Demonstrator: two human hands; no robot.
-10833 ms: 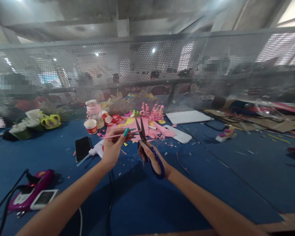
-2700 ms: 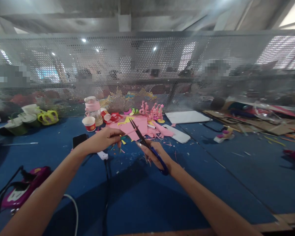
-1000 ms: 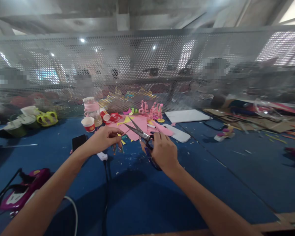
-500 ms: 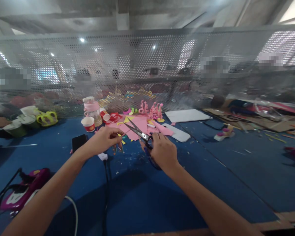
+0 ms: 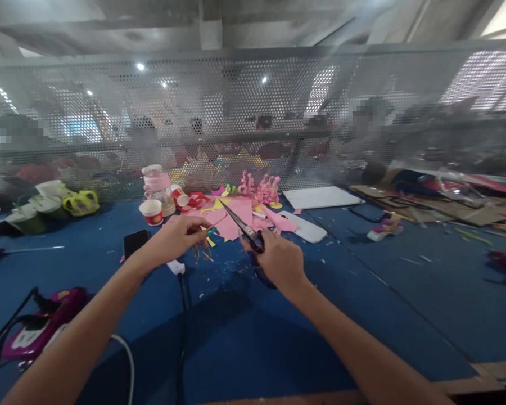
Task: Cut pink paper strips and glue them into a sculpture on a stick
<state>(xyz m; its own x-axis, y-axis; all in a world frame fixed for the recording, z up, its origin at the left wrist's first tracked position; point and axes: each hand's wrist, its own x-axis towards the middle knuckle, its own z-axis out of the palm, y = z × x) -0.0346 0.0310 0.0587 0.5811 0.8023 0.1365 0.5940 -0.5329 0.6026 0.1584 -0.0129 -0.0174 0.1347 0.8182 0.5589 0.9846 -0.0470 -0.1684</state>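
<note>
My right hand is closed round the dark handles of a pair of scissors, whose blades point up and left and look nearly closed. My left hand is pinched on a small thin piece that I cannot make out clearly, just left of the blades. Pink paper lies on the blue table beyond both hands, with yellow and red scraps around it. Pink curly paper shapes stand behind the sheets.
A paper cup and a pink-topped bottle stand at the back left. A phone lies beside my left wrist. A purple power strip with cables is at the lower left. A white board lies at the back right.
The scissor blades have come together and their tips have shifted slightly up and right. My hands have barely moved.
</note>
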